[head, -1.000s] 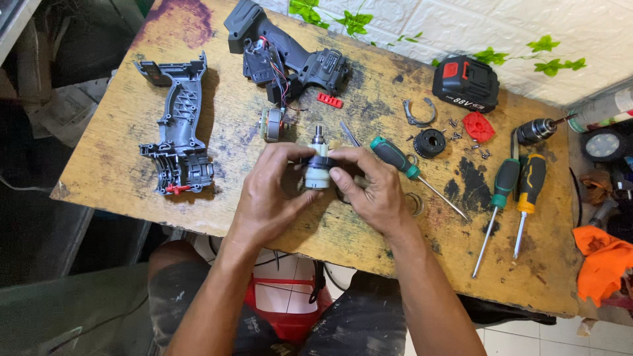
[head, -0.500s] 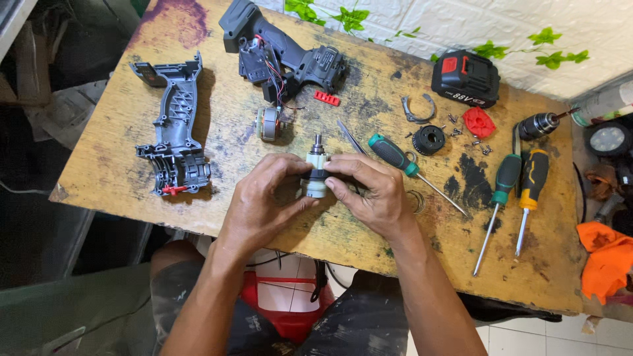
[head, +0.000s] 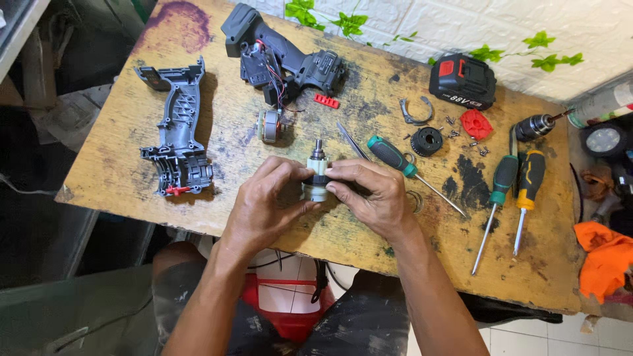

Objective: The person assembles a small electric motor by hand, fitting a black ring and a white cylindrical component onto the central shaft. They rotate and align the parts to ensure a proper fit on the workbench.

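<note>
Gearbox between our hands, mid-worktop

We see the gearbox (head: pixel 317 177) between left hand (head: pixel 267 204) and right hand (head: pixel 369 196); housing shell (head: pixel 176 132) lies left, screwdrivers (head: pixel 517 191) right, battery (head: pixel 463 80) behind.

Bare forearms, no sleeves — dark, paint-flecked trousers (head: pixel 369 329).

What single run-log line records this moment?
left hand: grips gearbox | right hand: grips gearbox | where: above wooden table
</note>
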